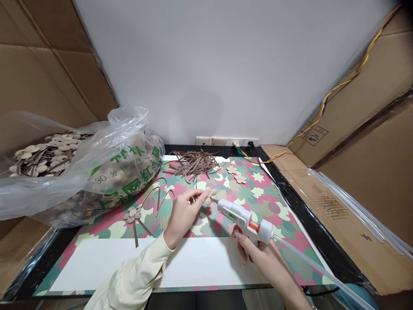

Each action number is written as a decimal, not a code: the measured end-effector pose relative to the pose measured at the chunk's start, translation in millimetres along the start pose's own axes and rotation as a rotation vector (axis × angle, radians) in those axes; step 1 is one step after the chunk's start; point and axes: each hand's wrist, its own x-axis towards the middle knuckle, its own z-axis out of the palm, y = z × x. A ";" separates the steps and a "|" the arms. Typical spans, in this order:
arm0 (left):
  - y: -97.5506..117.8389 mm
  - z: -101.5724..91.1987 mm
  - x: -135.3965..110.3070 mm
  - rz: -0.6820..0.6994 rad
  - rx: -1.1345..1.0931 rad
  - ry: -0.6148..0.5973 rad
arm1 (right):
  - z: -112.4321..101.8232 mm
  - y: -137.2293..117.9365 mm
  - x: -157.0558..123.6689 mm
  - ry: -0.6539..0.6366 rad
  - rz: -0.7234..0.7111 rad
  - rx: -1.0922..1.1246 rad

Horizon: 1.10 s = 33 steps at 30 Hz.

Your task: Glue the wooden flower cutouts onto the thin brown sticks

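Note:
Between the thumb and fingers of my left hand (187, 211) is a beige flower cutout (211, 193), held just above the patterned sheet. My right hand (258, 252) grips a white hot glue gun (235, 213) by its handle. The gun's nozzle points left and meets or nearly meets the flower; I cannot tell if they touch. A long clear glue stick (322, 269) runs out of the gun's back end. Left of my left hand lies a flower with two brown ribbon tails (133, 215). Two loose flowers (236, 174) rest farther back.
A pile of brown ribbon strips (195, 163) lies at the back. At the left stands a plastic bag (125, 165) full of flowers with ribbons. Sockets (216, 141) with plugs and a yellow cable (325, 103) are at the wall. Clear sticks (355, 206) lie on cardboard at right.

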 end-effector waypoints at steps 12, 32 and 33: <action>-0.9 0.7 -0.2 0.055 0.021 0.028 | -2.5 -8.5 -2.8 -0.021 0.006 0.030; -1.0 0.9 -0.8 0.052 0.005 0.029 | -3.6 -11.6 -4.2 -0.022 0.028 0.052; -0.9 0.9 -0.9 0.052 0.004 0.026 | -3.5 -12.3 -4.0 -0.020 0.032 0.049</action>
